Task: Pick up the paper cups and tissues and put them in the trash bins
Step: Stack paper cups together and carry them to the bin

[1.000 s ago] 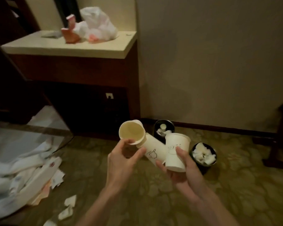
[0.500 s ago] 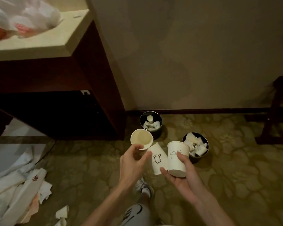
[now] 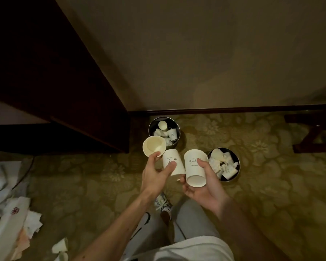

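Two round dark bins stand on the carpet near the wall, the left bin and the right bin, both holding white cups and tissues. Just short of them:

- The right hand grips a printed cup.
- The left hand pinches a plain cup and a second printed cup.

Versus earlier: the view has tilted down and the bins sit nearer. The left bin stands beside the cabinet corner. Open carpet lies right of the right bin.

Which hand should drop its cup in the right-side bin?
Probably the right hand: its grip holds a white doodled paper cup just beside that round dark trash bin; the left hand is farther.
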